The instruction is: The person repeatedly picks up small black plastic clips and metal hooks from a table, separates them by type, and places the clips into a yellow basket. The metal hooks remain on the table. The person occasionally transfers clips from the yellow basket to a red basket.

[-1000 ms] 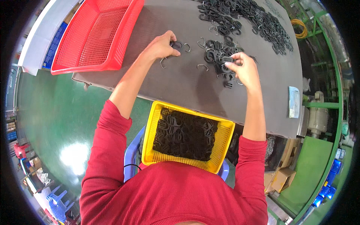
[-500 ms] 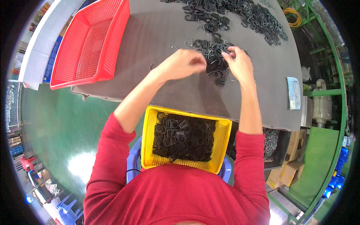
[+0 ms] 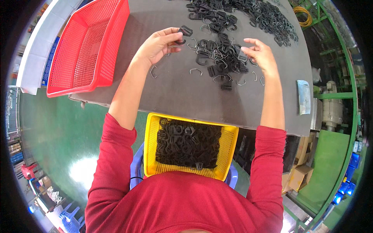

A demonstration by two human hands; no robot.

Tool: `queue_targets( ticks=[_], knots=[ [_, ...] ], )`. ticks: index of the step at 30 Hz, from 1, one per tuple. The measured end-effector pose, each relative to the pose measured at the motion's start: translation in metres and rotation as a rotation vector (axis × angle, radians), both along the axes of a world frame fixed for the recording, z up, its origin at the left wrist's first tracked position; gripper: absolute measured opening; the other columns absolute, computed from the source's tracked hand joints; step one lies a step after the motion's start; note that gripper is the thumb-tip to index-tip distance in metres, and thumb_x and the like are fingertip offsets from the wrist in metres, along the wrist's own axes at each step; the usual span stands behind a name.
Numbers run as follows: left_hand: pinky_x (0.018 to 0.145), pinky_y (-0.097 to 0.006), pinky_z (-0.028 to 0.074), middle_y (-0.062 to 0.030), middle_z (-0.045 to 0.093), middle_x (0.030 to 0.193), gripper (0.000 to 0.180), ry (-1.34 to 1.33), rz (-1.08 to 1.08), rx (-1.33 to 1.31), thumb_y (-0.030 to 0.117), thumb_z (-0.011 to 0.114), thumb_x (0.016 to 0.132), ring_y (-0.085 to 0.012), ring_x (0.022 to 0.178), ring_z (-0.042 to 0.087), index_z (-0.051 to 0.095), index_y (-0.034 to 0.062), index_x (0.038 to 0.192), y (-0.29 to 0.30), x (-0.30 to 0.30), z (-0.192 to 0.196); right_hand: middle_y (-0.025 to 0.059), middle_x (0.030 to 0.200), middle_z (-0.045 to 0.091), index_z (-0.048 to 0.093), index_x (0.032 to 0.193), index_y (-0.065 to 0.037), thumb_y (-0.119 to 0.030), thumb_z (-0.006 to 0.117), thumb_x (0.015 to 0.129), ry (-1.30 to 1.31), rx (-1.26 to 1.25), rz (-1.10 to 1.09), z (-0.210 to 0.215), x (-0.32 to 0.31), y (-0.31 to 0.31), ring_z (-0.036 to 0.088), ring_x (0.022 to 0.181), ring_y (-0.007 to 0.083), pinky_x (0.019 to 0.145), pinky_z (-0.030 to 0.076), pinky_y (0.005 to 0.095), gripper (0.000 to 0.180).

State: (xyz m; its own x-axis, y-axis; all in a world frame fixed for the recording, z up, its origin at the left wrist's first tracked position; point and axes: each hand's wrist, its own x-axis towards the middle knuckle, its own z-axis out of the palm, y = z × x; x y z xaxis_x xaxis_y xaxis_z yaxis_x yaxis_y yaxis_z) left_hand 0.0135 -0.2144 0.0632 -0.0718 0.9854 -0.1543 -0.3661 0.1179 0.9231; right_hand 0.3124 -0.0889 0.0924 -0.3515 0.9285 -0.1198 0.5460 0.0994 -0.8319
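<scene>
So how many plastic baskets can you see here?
2: a red basket on the table's left end, and a yellow basket of black parts on the person's lap. Others may be hidden.

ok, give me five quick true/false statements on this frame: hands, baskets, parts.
1. The left hand holds a black plastic buckle in its fingers. True.
2. The red basket is full of black parts. False: what shows of it is empty.
3. The yellow basket sits below the table edge, in front of the person, and holds black parts. True.
4. The right hand rests inside the yellow basket. False: it is over the table, at the small pile of black buckles and wire clips.
5. Bent wire clips lie loose on the table between the hands. True.
</scene>
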Motion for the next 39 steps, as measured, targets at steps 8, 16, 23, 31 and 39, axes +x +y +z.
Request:
queue_targets(
  ticks=[8, 16, 23, 31, 39],
  knots=[
    [0.077, -0.037, 0.05, -0.0125, 0.065, 0.092, 0.052, 1.148, 0.026, -0.111, 0.048, 0.068, 0.075, -0.0258, 0.088, 0.063, 0.06, 0.0017, 0.098, 0.015, 0.066, -0.01, -0.0033, 0.068, 0.054, 0.066, 0.084, -0.005, -0.04, 0.06, 0.087, 0.064, -0.224, -0.133, -0.028, 0.034, 0.021, 0.048, 0.056, 0.0056, 0.052, 0.038, 0.0218, 0.035],
    [0.08, -0.041, 0.049, -0.0131, 0.06, 0.104, 0.036, 1.389, -0.002, -0.069, 0.026, 0.073, 0.069, -0.0303, 0.095, 0.061, 0.061, 0.0054, 0.096, 0.014, 0.072, -0.015, 0.0074, 0.08, 0.065, 0.065, 0.091, -0.003, -0.033, 0.077, 0.067, -0.296, 0.05, 0.109, -0.029, -0.001, -0.001, 0.062, 0.077, 0.0184, 0.067, 0.045, 0.0307, 0.041],
    [0.08, -0.039, 0.048, -0.0113, 0.06, 0.097, 0.041, 1.341, -0.028, 0.126, 0.034, 0.073, 0.07, -0.029, 0.095, 0.06, 0.06, 0.006, 0.097, -0.01, 0.098, -0.016, 0.0062, 0.085, 0.066, 0.063, 0.101, -0.008, -0.018, 0.072, 0.068, -0.123, -0.154, 0.347, -0.011, 0.011, -0.018, 0.063, 0.072, 0.0147, 0.056, 0.046, 0.027, 0.036],
    [0.072, -0.037, 0.049, -0.0128, 0.064, 0.082, 0.029, 1.129, -0.123, 0.227, 0.026, 0.071, 0.069, -0.0265, 0.078, 0.063, 0.065, 0.0034, 0.087, -0.004, 0.089, -0.013, 0.0126, 0.093, 0.067, 0.064, 0.102, -0.006, -0.02, 0.07, 0.065, -0.183, 0.041, 0.414, -0.009, -0.015, -0.034, 0.064, 0.086, 0.0253, 0.078, 0.048, 0.0347, 0.04],
    [0.059, -0.025, 0.041, -0.0003, 0.054, 0.065, 0.023, 0.813, -0.619, 0.22, 0.021, 0.07, 0.073, -0.0074, 0.064, 0.049, 0.058, 0.0022, 0.08, -0.068, 0.066, 0.05, 0.0107, 0.082, 0.064, 0.06, 0.092, 0.0, -0.015, 0.066, 0.065, -0.248, 0.046, 0.682, 0.034, -0.002, -0.127, 0.062, 0.076, 0.0191, 0.07, 0.049, 0.0315, 0.031]
  ],
)
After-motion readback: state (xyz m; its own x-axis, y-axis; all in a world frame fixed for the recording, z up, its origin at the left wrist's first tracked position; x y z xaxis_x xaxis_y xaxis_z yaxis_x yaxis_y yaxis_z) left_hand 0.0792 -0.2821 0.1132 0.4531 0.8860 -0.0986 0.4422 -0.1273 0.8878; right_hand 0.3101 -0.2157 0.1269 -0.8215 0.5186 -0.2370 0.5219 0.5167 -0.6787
